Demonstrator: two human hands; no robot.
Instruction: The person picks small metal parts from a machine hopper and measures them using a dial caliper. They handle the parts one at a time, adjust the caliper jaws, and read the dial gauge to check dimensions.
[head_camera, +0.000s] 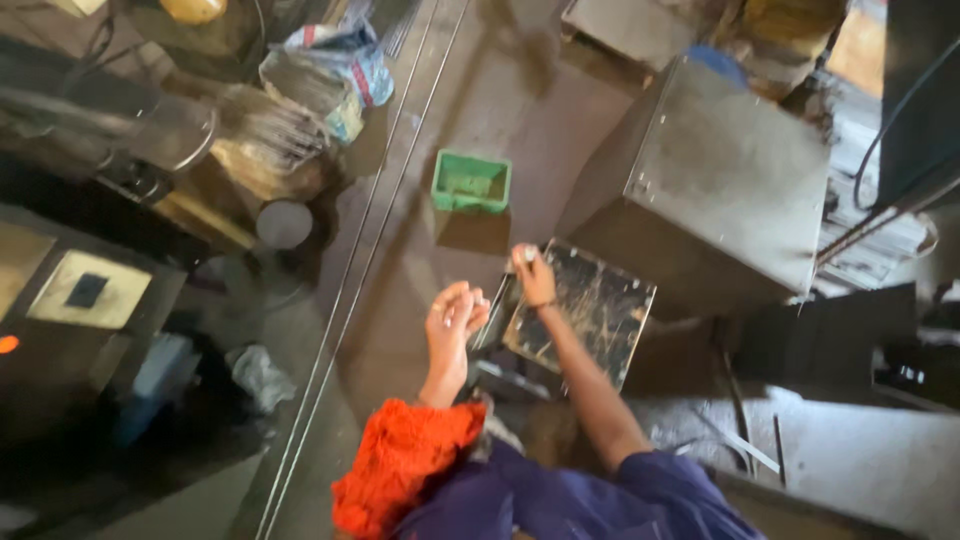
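My right hand (535, 280) pinches a small pale piece above the scratched metal plate (590, 310), my left hand (452, 325) half-curled, holding nothing, just beside.

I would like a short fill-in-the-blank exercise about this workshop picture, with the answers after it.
1. The small plastic crate on the floor is ____ in colour.
2. The cloth draped by the left forearm is ____.
3. The right hand is raised above a scratched, dark metal ____.

Missing words: green; orange; plate
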